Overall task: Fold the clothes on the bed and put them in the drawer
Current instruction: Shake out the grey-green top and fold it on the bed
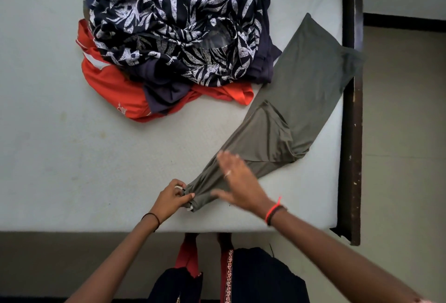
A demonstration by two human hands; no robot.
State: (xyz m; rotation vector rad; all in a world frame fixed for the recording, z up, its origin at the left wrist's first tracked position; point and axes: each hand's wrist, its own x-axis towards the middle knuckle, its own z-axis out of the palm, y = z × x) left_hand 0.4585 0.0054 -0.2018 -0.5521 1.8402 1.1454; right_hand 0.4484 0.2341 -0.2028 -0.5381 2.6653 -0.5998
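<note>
A: Item: olive garment (pixel 301 85)?
B: Laid diagonally on the bed (pixel 72 153); near end is pinched by left grip (pixel 172 197); right grip (pixel 237 182) is held open over it.
A: Surroundings?
B: Clothes pile (pixel 181 37) is heaped just beyond.

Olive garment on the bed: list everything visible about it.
The olive garment looks like thin, stretchy, plain knit. It lies stretched diagonally on the bed, its far end overlapping the dark frame at the right edge, with a loose fold mid-length. The left hand pinches its bunched near end; the right hand, open and motion-blurred, is over the cloth just beyond.
</note>
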